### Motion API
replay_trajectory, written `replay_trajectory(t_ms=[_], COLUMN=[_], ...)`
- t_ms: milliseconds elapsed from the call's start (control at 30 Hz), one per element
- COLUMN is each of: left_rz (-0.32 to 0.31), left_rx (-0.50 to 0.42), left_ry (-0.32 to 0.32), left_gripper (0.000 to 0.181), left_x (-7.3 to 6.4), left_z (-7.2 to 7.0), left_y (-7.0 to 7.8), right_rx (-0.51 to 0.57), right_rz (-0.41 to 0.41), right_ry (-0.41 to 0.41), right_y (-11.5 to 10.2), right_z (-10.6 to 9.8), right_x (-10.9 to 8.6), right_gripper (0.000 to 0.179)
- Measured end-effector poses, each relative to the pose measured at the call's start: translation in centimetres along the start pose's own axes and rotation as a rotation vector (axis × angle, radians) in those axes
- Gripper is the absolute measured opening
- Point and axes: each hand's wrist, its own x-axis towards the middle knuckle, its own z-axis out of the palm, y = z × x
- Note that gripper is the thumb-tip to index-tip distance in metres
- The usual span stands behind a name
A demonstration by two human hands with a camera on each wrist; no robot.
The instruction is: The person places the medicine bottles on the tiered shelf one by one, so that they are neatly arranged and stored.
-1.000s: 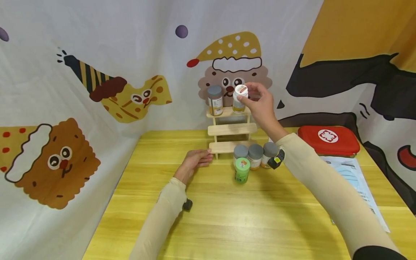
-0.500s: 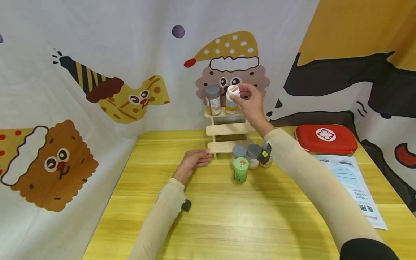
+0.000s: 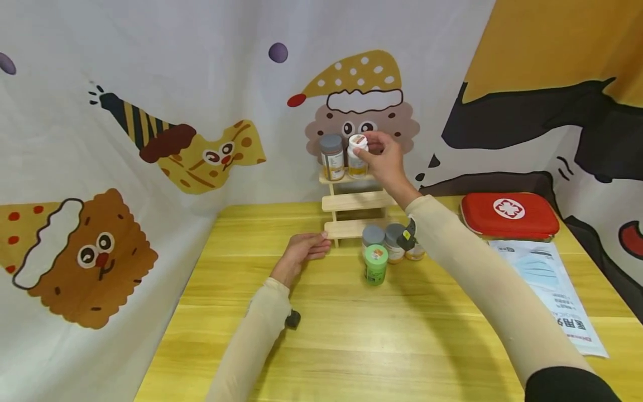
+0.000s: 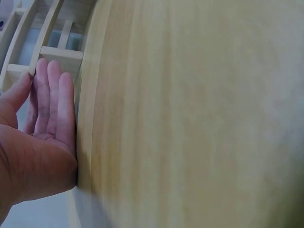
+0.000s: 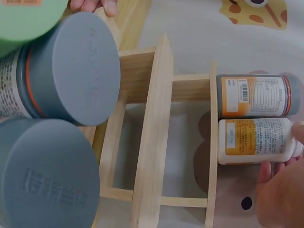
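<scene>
White bottle [image 5: 254, 141], top partly behind the right hand [image 3: 389, 166]

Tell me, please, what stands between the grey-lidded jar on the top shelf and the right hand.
The white bottle does, beside the grey-lidded jar and gripped by the right hand; the head and right wrist views show it.

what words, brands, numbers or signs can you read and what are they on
"诺特兰德", faintly embossed: lower grey lid, right wrist view.
"医用", apparently: printed packet; rest covered or tiny.
Round cross sign: red case.
Too small or blurred: labels on the white bottle and grey-lidded bottle; upper grey lid; green lid.
</scene>
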Motion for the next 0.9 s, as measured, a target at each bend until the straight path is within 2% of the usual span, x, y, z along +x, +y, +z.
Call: replay_trajectory(t_ms=[167,367,567,800,900], left_rz=[-0.005,-0.011,0.0,-0.008,-0.011], left_rx=[0.005,-0.004,0.001,0.018,0.024], left_ry=[-0.011,0.014,0.01,0.0,0.01], left_gripper=[0.043,0.042,0.043,0.041,0.041], left_x=[0.17,0.1,-0.03,-0.04,-0.16], left_z=[0.23,0.0,-0.09,-0.05,-0.07], left_y=[-0.06,-0.04,0.14,0.09,0.1], right_rx=[0.001,0.01,-0.042,-0.04,-0.034], right_rz=[-0.011,-0.021,-0.027,0.048,0.053], right_ry=[-0.003,-0.041,-0.057,-0.071,-0.083], right_y=[0.15,0.03,-0.59,-0.75,-0.78], right_z=[-0.29,0.09,0.29,0.1,0.02], right_x=[0.23,0.49,0.74,0.84,0.67], right_gripper=[0.04,0.04,0.042,0.042,0.043])
